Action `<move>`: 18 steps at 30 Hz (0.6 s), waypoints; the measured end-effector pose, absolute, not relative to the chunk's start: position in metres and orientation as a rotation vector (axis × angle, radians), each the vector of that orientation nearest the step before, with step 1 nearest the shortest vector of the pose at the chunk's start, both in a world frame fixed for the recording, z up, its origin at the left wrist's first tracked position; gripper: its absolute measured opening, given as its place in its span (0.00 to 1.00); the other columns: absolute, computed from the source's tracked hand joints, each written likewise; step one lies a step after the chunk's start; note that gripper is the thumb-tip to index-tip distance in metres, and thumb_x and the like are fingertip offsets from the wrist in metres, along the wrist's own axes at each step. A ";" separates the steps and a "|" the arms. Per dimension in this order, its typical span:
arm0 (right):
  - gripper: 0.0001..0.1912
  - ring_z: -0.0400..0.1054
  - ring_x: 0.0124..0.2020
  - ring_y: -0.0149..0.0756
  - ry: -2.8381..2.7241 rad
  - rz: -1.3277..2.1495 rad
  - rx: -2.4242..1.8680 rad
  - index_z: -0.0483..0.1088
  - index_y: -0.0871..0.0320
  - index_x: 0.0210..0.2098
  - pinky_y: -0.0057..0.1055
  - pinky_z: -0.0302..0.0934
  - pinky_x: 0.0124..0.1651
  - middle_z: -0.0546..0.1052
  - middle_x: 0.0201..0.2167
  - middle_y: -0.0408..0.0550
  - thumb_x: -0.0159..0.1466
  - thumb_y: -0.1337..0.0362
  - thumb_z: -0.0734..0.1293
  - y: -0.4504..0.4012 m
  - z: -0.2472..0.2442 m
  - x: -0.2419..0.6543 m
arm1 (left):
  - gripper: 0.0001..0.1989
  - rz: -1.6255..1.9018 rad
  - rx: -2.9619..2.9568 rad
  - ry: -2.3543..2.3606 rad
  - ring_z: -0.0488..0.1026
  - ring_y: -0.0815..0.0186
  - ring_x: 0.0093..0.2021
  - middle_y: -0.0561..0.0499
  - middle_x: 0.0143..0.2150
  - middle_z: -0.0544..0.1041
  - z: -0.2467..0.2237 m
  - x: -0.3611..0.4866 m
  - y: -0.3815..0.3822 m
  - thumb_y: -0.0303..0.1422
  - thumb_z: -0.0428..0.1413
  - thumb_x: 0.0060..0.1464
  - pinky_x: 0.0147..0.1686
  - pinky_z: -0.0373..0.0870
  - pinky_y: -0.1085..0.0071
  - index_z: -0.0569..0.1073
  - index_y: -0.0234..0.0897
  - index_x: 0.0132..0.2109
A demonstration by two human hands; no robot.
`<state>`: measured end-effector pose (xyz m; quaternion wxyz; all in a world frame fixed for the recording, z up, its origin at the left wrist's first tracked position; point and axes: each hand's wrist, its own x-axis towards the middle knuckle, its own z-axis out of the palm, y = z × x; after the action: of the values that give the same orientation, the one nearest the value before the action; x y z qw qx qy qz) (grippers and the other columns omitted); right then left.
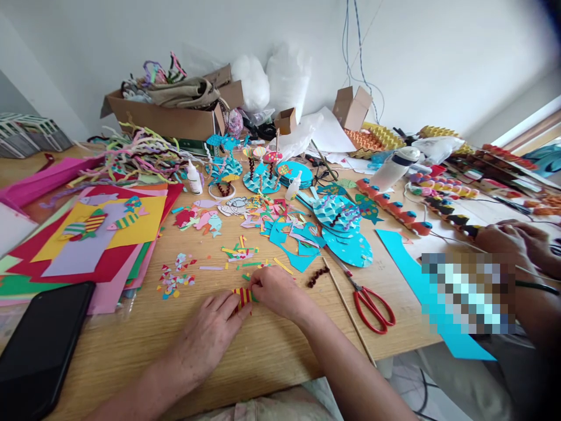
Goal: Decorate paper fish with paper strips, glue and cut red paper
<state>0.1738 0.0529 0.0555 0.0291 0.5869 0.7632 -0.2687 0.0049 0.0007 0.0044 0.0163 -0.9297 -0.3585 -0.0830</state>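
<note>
A small paper fish [243, 297] with red and yellow stripes and a green end lies on the table under my fingers. My left hand [208, 324] holds it down from the left, thumb below and fingertips above. At the fish's green right end, my right hand [277, 292] has its fingers closed in a pinch; whatever is between the fingertips is hidden. Narrow coloured paper strips [239, 252] are scattered just beyond both hands. Left of them lies a patch of tiny paper dots and diamonds [176, 278].
Red-handled scissors [374, 309], a thin wooden stick [348, 310] and a brown pipe cleaner [318, 276] lie to the right. Stacked coloured paper [109, 257] and a black phone [41, 345] are left. Glue bottles [194, 178] stand behind. Another person's hands [508, 242] work at far right.
</note>
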 end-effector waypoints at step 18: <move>0.15 0.70 0.33 0.35 2.359 -0.908 1.749 0.78 0.57 0.32 0.26 0.52 0.30 0.79 0.30 0.48 0.52 0.69 0.60 0.051 0.054 0.178 | 0.18 -0.257 -2.862 -1.155 0.67 0.59 0.44 0.48 0.43 0.71 0.000 0.008 -0.001 0.24 0.51 0.56 0.42 0.67 0.62 0.66 0.40 0.54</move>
<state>0.1783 0.0512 0.0540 0.0337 0.5687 0.7670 -0.2952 0.0078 -0.0007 -0.0002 0.0222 -0.9239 -0.3729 -0.0829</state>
